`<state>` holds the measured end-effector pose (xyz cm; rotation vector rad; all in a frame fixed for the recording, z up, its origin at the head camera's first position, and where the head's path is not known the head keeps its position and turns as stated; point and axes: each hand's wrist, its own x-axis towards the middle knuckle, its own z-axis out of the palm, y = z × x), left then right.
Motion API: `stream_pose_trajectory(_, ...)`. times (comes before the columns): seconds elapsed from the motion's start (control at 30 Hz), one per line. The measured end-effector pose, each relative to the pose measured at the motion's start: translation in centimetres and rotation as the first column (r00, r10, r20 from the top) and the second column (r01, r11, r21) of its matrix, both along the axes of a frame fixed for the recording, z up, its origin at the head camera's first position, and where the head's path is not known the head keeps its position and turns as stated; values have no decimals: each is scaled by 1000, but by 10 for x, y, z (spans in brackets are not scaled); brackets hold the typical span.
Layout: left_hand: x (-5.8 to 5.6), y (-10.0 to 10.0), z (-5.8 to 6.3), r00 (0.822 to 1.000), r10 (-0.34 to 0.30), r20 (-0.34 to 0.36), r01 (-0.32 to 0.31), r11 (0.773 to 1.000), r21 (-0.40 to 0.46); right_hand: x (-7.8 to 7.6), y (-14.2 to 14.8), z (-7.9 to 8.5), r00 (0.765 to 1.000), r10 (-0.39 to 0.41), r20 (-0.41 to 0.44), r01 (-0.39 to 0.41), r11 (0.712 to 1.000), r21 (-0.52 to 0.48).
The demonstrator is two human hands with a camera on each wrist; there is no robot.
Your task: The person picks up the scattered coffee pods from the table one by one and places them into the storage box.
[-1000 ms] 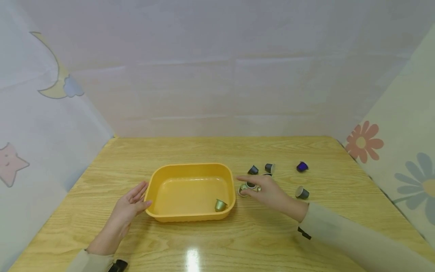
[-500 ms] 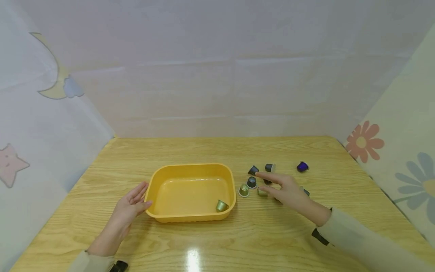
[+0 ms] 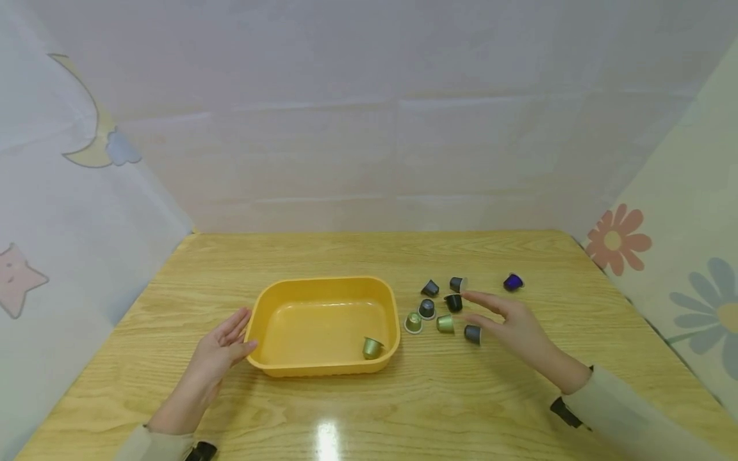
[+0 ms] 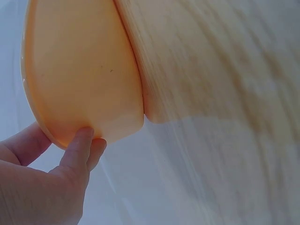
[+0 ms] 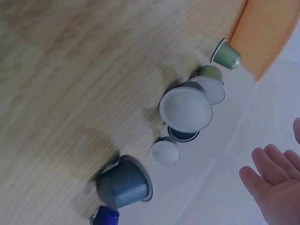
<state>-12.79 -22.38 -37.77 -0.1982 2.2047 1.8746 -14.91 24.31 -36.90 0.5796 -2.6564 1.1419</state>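
Observation:
My left hand holds the left end of a yellow plastic tub; in the left wrist view its fingers press the outer wall, thumb at the rim. One green coffee capsule lies inside, near the right corner. Right of the tub, my right hand hovers with thumb and forefinger apart, holding nothing. Close to its fingertips are a black capsule and a grey capsule. Two green capsules, one upright and one tipped over, lie nearer the tub. A blue-grey capsule shows large in the right wrist view.
Dark capsules lie farther back on the wooden table, with a purple capsule toward the far right. Light cloth walls enclose the table's back and sides.
My right hand has moved right, away from the tub's rim and across the capsules, uncovering several of them. The green capsule inside the tub has rocked slightly. My left hand has stayed in place.

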Motion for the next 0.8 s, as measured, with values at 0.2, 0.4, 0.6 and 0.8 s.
stream_pose_trajectory(0.2,-1,1,-1,1000,7,3,-7,1000,4,4,13,-2,999,-34,-7,34,999,-4)
stream_pose_trajectory(0.4,-3,0,-1,1000,10,10,-10,1000,-3,6,26,-4,998,-56,-30,55,998,-34)
stream_pose_trajectory(0.6,-2,-1,-2,1000,8,17,-8,1000,-14,7,38,-6,992,-104,-67,108,992,61)
stream_pose_trajectory(0.8,-3,-1,-2,1000,1,11,0,1000,-16,8,49,-11,987,-152,-49,156,982,109)
